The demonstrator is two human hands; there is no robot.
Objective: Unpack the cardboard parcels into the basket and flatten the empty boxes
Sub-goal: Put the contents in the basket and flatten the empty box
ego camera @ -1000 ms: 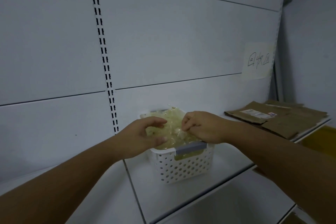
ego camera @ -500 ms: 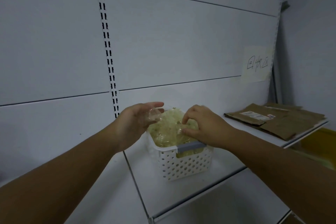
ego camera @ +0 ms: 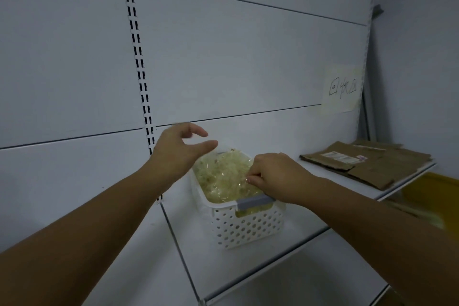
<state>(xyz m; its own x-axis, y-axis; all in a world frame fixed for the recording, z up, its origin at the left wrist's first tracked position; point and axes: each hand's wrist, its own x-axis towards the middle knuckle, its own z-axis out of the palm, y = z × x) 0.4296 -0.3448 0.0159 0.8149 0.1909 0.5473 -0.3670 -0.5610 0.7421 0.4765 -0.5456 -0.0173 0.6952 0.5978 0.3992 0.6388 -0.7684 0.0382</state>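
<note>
Basket (ego camera: 246, 228), white shelf (ego camera: 198, 251) (flattened boxes (ego camera: 367, 164)); grey wall (ego camera: 248, 57)

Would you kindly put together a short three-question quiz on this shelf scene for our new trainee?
1. True or false: the flattened cardboard lies on the shelf to the right of the white basket.
2. What does the right hand pinch? A) the basket's grey handle B) the clear bag in the basket C) the cardboard
3. Fill in: the left hand, fingers open above the basket, holds ____.
Key: 1 true; 2 B; 3 nothing.
</note>
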